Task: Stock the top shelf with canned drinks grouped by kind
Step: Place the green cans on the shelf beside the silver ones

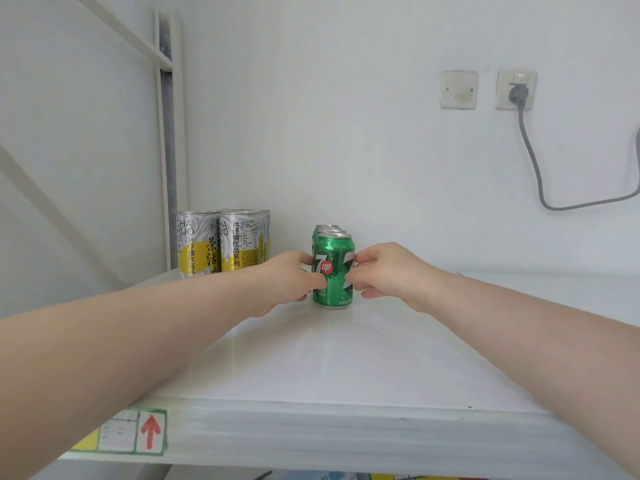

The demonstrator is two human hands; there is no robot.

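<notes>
A green 7up can (334,271) stands upright on the white top shelf (332,368), at the front of a row of like green cans (327,229) running toward the wall. My left hand (291,282) holds its left side with curled fingers. My right hand (384,271) holds its right side, fingertips on the can. To the left, in the shelf's corner, stands a group of tall silver-and-yellow tea cans (221,244).
A white wall closes the back. A shelf upright (168,140) rises at the left. A wall socket (516,90) with a grey plug and cable (540,181) hangs at the right. A label with a red arrow (150,432) is on the shelf's front edge.
</notes>
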